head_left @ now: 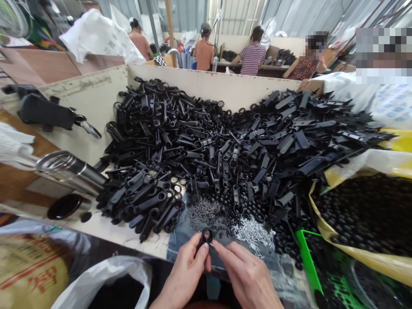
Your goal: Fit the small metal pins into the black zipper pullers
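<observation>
My left hand [188, 266] is closed around a small black plastic part [207, 235] with a ring at its end. Close against it, my right hand [246, 270] has its fingertips together at the part's ring. A tiny bright bit shows at those fingertips, too small to name. Just beyond my hands lie a heap of silvery metal pins [254, 234], a pile of small dark screw-like pieces [204, 210] and scattered black beads [254, 204]. Behind these rises a large mound of black plastic parts [199, 141], some with ring ends.
Stacked black handles [141, 197] lie at the left beside a steel cup [71, 169]. A yellow-edged bag of black balls [370, 210] and a green crate [307, 262] stand at the right. An open white sack [128, 268] sits front left. Several people work in the background.
</observation>
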The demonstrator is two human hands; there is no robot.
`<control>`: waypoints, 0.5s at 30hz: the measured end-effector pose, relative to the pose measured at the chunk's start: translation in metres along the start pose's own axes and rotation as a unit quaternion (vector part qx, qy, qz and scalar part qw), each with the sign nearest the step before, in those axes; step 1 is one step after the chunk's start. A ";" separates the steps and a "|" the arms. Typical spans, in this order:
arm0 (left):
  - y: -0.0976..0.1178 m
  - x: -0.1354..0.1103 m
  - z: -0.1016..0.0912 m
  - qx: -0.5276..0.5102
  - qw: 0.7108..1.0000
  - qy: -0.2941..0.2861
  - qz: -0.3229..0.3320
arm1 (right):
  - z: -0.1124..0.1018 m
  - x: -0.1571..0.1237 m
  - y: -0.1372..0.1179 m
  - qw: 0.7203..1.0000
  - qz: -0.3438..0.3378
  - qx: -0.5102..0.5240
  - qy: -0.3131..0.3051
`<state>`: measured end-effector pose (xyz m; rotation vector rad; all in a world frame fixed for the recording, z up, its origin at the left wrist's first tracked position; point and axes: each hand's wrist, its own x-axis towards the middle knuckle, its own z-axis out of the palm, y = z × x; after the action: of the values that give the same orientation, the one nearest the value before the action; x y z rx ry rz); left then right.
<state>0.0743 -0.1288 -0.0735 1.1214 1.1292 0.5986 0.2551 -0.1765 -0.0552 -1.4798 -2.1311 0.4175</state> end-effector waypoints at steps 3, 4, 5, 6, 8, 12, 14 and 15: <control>-0.004 0.001 0.001 0.001 1.000 0.005 0.005 | 0.000 0.004 -0.003 1.000 0.005 -0.004 0.007; -0.004 0.001 0.001 0.002 1.000 0.007 0.007 | -0.001 0.005 -0.003 1.000 0.004 -0.008 0.010; -0.004 0.001 0.001 0.005 1.000 0.009 0.008 | -0.001 0.006 -0.004 1.000 0.003 -0.014 0.011; -0.004 0.001 0.001 0.009 1.000 0.010 0.010 | -0.002 0.006 -0.005 1.000 0.002 -0.022 0.013; -0.002 0.001 0.002 0.020 1.000 0.014 0.017 | -0.002 0.007 -0.006 0.999 0.001 -0.042 0.015; 0.002 0.000 0.005 0.035 0.999 0.026 0.017 | -0.003 0.007 -0.007 0.997 0.005 -0.075 0.012; 0.002 0.000 0.006 0.028 0.999 0.036 0.009 | -0.001 0.007 -0.007 0.996 0.004 -0.086 0.012; 0.001 0.001 0.007 0.022 0.999 0.040 0.006 | 0.000 0.007 -0.008 0.995 0.001 -0.095 0.015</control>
<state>0.0808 -0.1305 -0.0729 1.1505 1.2104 0.6344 0.2470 -0.1726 -0.0496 -1.5805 -2.1949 0.1964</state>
